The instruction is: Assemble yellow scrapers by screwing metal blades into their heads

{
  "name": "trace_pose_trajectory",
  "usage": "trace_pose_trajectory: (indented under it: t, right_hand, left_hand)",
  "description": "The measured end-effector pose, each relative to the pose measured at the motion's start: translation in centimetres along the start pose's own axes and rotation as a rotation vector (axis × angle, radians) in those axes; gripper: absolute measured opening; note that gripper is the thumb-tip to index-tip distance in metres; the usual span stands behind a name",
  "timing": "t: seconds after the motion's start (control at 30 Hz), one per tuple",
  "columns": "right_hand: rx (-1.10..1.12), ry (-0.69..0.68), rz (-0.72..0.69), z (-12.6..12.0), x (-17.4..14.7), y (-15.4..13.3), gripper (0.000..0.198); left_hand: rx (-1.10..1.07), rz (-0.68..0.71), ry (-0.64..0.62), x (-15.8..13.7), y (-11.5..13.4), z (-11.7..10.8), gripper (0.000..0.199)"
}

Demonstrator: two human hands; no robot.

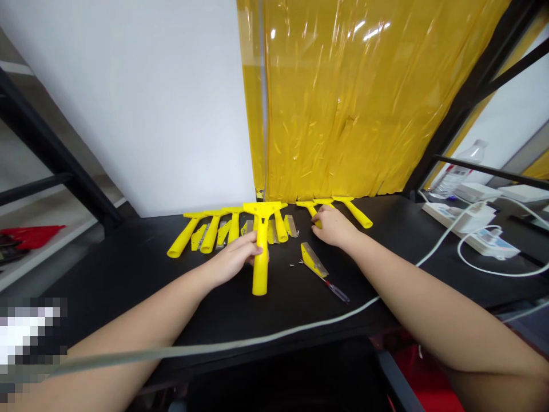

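Observation:
My left hand (238, 257) is wrapped round a yellow scraper handle (260, 277), holding it upright with its wide T-shaped head at the top. At the back of the black table, my right hand (333, 227) has its fingers curled on another yellow scraper handle (312, 212), whose lower part they partly cover. Between the hands lies a yellow blade holder (312, 258) with a metal blade along one edge. Next to it is a screwdriver (337, 290) with a clear, dark-tipped grip, and tiny screws (292, 265) lie near its tip.
More yellow handles (182, 236) and blade holders (198, 237) lie along the back left. Another yellow handle (358, 213) lies right of my right hand. A white cable (274, 336) crosses in front. Power strips (484, 237) and a plastic bottle (457, 171) are at right.

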State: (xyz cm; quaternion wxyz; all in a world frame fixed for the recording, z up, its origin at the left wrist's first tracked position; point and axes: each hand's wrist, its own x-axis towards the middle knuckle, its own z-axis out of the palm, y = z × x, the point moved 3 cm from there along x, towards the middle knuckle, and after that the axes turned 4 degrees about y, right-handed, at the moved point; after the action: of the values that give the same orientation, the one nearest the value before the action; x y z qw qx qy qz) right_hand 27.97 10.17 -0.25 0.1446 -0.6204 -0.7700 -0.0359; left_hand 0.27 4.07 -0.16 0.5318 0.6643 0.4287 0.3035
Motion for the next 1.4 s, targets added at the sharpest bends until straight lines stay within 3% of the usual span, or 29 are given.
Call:
trace_pose_trajectory:
  t: [0.27,0.53,0.67,0.77,0.9,0.97,1.1,1.23,1.4]
  right_hand:
    - [0.015,-0.005,-0.010,0.3,0.2,0.2,0.034]
    - [0.036,0.013,-0.061,0.4,0.1,0.5,0.029]
    - [0.115,0.168,-0.091,-0.8,-0.2,0.4,0.027]
    - [0.333,0.240,-0.208,-2.3,-0.8,-0.1,0.021]
    - [0.612,-0.111,-0.473,-2.5,-2.1,-1.7,0.019]
    - [0.629,-0.231,-0.546,-2.3,-2.7,-2.8,0.017]
    - [0.496,-0.270,-0.604,-2.1,-3.4,-4.5,0.010]
    - [0.452,-0.254,-0.619,-2.4,-3.7,-4.7,0.007]
    - [0.459,-0.345,-0.535,-2.6,-3.7,-3.1,0.009]
  left_hand:
    - [0.012,0.017,-0.002,0.2,-0.3,-0.2,0.020]
    - [-0.193,-0.070,-0.011,0.4,-1.0,-0.4,0.028]
    - [-0.290,-0.141,-0.019,0.2,-0.5,-0.4,0.028]
    - [-0.261,-0.140,-0.048,0.0,0.1,-0.8,0.026]
    - [-0.061,-0.107,-0.123,-0.6,0.7,-0.9,0.029]
    - [0.090,-0.097,-0.086,-1.0,1.0,-0.9,0.038]
    - [0.382,-0.018,-0.028,-1.6,1.9,-1.0,0.046]
    - [0.669,0.111,-0.114,-1.7,2.5,-1.3,0.026]
    - [0.920,0.203,-0.198,-1.7,2.6,-1.1,0.023]
